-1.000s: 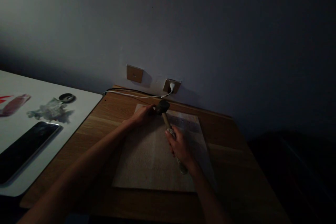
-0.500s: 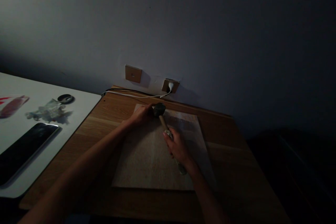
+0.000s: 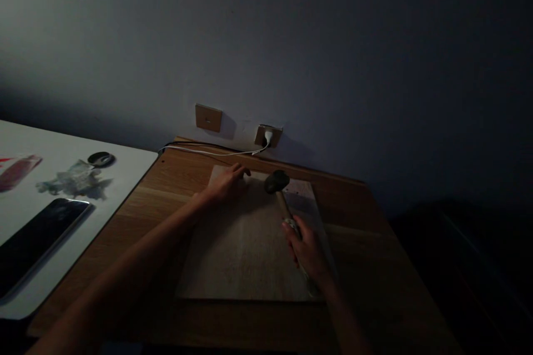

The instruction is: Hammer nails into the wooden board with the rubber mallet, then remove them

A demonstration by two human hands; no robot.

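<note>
A pale square board lies on a wooden table in dim light. My right hand is wrapped round the wooden handle of a mallet, whose dark head hovers over the board's far right part. My left hand rests on the board's far left corner, fingers lying fairly flat with the tips bent; I cannot make out anything under them. The mallet head is a short way to the right of my left fingers.
A white table to the left carries a dark phone, a crumpled wrapper, a small dark round thing and a reddish packet. A white cable runs to a wall socket; a switch plate is beside it.
My right hand has swung the mallet to the right, away from my left fingers. The left hand stays on the board's far left corner, its fingers now stretched out more.
</note>
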